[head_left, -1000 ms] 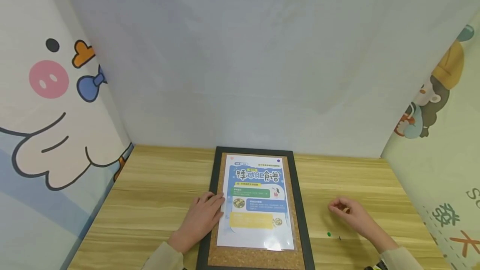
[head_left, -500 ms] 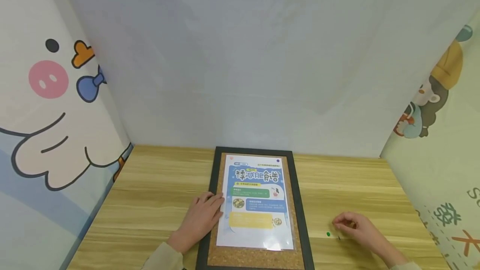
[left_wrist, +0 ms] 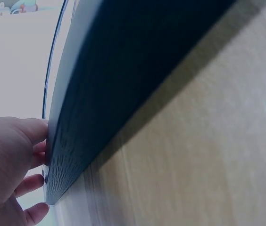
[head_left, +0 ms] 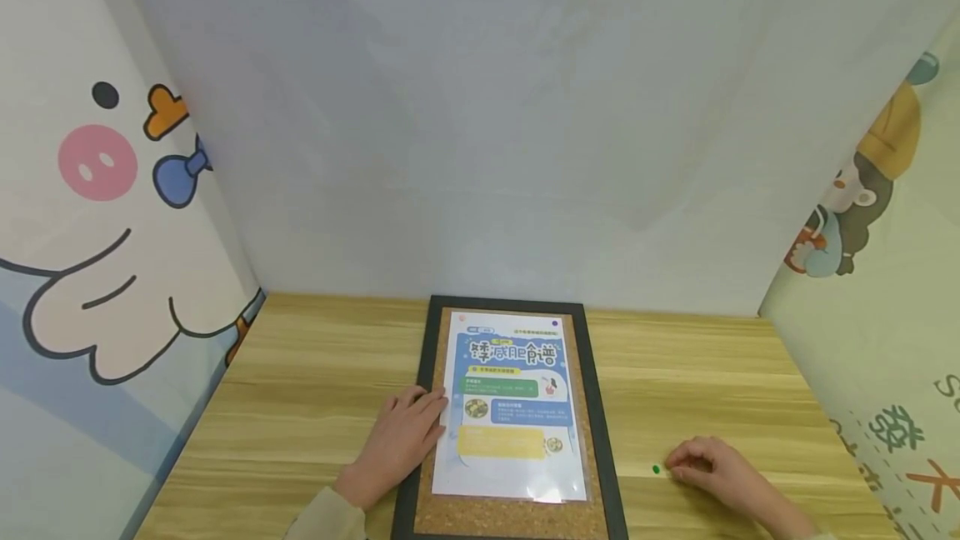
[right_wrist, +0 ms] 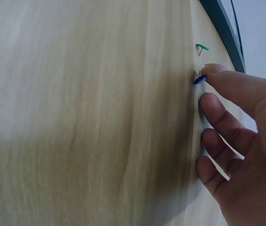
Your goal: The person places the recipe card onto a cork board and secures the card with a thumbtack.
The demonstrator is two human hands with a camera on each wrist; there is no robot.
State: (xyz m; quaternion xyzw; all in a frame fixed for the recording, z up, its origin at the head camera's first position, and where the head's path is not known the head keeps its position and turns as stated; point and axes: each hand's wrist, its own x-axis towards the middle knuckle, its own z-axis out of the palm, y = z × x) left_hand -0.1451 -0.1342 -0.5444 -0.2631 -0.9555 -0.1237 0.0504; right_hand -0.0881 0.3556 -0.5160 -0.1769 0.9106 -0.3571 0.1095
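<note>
A black-framed corkboard (head_left: pixel 510 517) lies on the table with a printed poster (head_left: pixel 487 476) on it. My left hand (head_left: pixel 401 438) rests on its left edge, the fingers reaching over the black frame (left_wrist: pixel 86 89). To the right of the board my right hand (head_left: pixel 716 473) is low at the table. In the right wrist view its thumb is at a blue thumbtack (right_wrist: pixel 200 79), with the index fingertip just below; whether they pinch it I cannot tell. The head view hides this tack. A green thumbtack (head_left: pixel 656 469) lies just left of the right fingertips, its pin down in the right wrist view.
A purple pin head (head_left: pixel 555 323) shows at the poster's top right corner, a pink one (head_left: pixel 462 318) at the top left. The wooden table (head_left: pixel 315 373) meets a pale cloth wall (head_left: pixel 487 148) behind. Printed cloth panels stand at both sides.
My right hand has moved down and slightly right, to the small dark tack on the table, which it now covers in the head view. The left hand stays on the board.
</note>
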